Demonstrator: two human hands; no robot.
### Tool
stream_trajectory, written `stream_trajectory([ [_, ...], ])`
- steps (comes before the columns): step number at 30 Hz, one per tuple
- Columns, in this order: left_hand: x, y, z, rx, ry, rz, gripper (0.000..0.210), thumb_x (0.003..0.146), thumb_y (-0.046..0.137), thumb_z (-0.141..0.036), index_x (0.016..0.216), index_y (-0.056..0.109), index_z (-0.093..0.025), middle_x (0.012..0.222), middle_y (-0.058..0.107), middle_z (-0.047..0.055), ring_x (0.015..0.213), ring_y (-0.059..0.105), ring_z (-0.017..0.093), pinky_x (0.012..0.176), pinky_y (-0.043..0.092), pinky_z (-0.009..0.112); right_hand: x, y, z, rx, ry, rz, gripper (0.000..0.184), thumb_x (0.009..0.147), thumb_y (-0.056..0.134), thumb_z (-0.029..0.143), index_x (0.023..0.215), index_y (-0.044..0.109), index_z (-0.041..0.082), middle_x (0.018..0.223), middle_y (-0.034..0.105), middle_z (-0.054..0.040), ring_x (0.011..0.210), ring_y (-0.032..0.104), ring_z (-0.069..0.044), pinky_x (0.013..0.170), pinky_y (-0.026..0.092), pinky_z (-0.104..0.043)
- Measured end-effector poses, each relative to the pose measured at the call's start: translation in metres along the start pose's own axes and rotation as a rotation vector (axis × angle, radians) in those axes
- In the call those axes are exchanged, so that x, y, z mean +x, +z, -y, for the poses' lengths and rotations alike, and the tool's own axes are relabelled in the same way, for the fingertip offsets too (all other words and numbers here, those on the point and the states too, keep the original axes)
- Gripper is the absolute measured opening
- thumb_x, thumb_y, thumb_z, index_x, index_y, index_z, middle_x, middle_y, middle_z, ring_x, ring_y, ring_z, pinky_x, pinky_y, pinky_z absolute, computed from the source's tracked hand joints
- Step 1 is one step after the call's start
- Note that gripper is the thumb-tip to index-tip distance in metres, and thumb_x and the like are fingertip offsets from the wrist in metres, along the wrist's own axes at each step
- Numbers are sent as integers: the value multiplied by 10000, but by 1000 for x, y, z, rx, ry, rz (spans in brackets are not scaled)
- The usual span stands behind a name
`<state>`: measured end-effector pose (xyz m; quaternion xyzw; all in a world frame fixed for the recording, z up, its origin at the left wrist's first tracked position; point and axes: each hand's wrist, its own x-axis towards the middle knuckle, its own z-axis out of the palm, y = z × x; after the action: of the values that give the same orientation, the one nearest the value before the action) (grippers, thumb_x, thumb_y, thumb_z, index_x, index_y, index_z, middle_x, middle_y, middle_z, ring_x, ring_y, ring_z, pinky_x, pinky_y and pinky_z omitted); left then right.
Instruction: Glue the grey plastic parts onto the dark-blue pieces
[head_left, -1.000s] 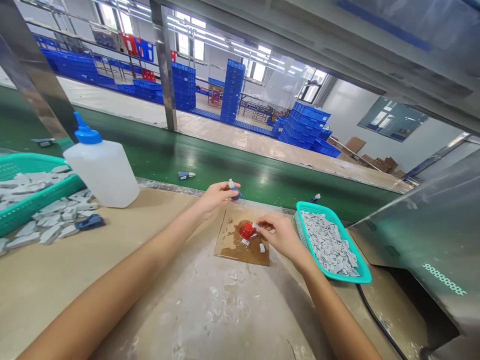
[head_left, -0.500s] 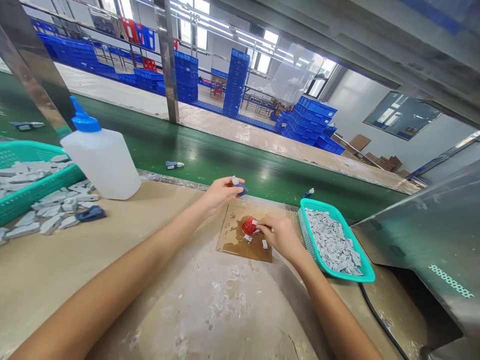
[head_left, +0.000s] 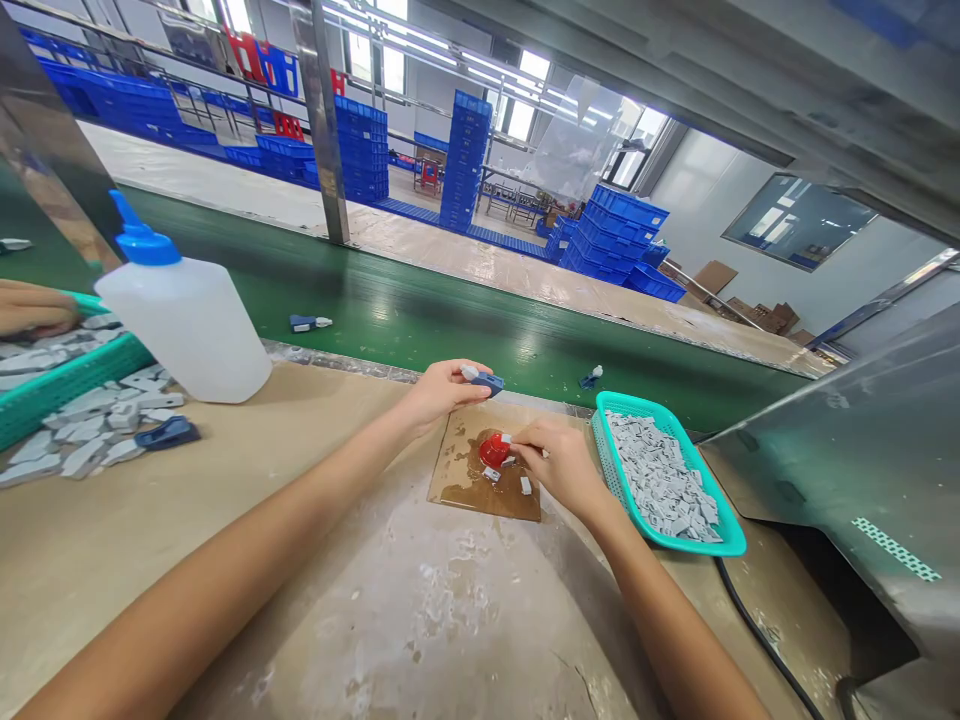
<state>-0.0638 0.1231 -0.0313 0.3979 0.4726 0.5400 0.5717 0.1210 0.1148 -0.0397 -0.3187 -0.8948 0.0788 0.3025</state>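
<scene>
Endwise, my left hand (head_left: 441, 392) pinched a navy plastic part (head_left: 492, 383), my right hand (head_left: 556, 462) a pale block (head_left: 506, 439), both presumably light, stiff.

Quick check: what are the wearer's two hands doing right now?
Left hand: closed, holding a blue-and-white part.
Right hand: closed, pinching a small white piece.

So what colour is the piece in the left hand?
The piece is dark blue, one end whitish; the head view shows it.
</scene>
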Motion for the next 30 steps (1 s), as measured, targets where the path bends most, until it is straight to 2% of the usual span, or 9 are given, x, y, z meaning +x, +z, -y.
stream_trajectory([
  [6,-4,6,0,205,108,43,245,514,689,-189,748,622,-161,754,622,25,751,564,155,764,422,330,4,-9,6,70,75,-20,154,713,562,87,622,650,175,603,633,-17,552,552,-126,516,434,-230],
  [10,-12,16,-5,299,117,117,207,544,656,-176,747,619,-158,767,632,28,756,569,159,755,426,324,5,-19,8,252,229,-222,75,717,593,160,710,664,182,698,656,-19,625,576,-127,568,460,-233],
  [13,-16,21,-6,301,121,166,183,556,645,-180,735,616,-155,763,633,29,754,574,162,729,435,315,6,-24,7,297,282,-285,72,710,607,187,746,669,187,721,654,-19,641,576,-128,576,463,-237],
  [24,-16,21,0,308,171,222,201,580,652,-237,767,628,-166,773,646,25,739,584,160,691,440,296,5,-19,3,232,198,-268,92,711,595,145,702,679,183,670,647,-25,621,562,-129,541,428,-239],
  [30,-16,22,3,156,126,221,212,553,687,-247,741,631,-166,752,654,14,738,593,156,708,461,300,4,-15,0,332,130,-202,175,740,551,157,869,662,197,808,608,-41,648,556,-123,589,461,-267],
])
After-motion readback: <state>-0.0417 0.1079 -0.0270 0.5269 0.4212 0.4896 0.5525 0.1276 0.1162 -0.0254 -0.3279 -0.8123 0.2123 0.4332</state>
